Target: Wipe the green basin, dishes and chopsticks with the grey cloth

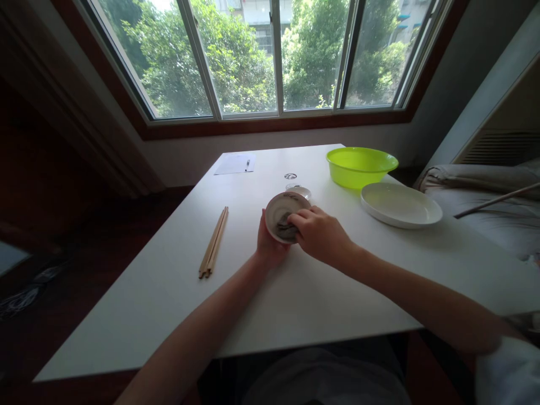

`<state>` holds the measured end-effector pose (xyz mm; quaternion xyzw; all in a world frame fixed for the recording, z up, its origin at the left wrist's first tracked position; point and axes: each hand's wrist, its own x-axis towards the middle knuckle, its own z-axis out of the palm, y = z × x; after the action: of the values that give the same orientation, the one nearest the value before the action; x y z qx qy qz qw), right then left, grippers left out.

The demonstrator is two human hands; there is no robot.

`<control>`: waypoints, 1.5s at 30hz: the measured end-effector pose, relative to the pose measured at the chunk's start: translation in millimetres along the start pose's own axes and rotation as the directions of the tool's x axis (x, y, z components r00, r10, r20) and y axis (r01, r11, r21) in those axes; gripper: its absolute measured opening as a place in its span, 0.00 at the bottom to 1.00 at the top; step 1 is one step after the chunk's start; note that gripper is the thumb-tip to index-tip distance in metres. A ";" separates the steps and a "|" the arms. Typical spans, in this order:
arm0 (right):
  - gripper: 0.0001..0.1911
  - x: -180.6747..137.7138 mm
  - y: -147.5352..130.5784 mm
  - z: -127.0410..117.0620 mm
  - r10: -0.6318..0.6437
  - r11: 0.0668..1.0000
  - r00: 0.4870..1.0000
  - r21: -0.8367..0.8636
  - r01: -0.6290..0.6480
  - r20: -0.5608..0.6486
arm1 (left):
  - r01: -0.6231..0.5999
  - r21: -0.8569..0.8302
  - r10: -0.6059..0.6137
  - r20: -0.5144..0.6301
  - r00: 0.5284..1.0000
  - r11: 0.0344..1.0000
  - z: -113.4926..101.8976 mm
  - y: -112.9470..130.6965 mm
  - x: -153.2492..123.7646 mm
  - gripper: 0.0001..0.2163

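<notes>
My left hand (269,243) grips a small pale bowl (275,209) from its left side and below. The bowl is tilted so that its inside faces me, and a dark pattern shows near its far rim. My right hand (319,232) reaches in over the bowl's right rim. Its fingers are closed on a grey, stringy wad that looks like a steel wool scourer (283,226), pressed against the inner wall. Part of the scourer is hidden by the fingers. Just behind the bowl, a small white dish (302,192) is partly covered by it.
Wooden chopsticks (214,242) lie in a bundle on the white table (169,315). At the right stand a lime-green basin (360,169) and a large white plate (400,207). Farther back are paper (232,163) with a pen (247,163) and a small round patterned item (290,176).
</notes>
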<state>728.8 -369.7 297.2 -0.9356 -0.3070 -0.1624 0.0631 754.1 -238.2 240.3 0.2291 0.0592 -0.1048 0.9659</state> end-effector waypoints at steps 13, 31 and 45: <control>0.25 -20.0 -14.5 6.2 0.038 0.999 0.974 -0.035 -0.031 0.222 | -0.066 -0.014 0.066 0.003 0.998 0.998 -8.5 -5.0 9.3 0.19; 0.14 -5.7 -26.8 15.0 -0.030 0.998 0.974 0.057 0.018 0.225 | -0.118 0.059 0.122 -0.065 0.990 0.991 -11.5 -2.5 9.2 0.18; 0.20 6.0 -20.9 25.8 -0.051 0.924 0.983 0.383 -0.020 0.175 | -0.178 0.060 0.177 0.024 0.984 0.982 -10.2 -3.4 5.7 0.20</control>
<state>727.7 -344.0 275.5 -0.9136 -0.3449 -0.0140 0.2150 758.1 -237.5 228.9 0.2623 0.0262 -0.0221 0.9644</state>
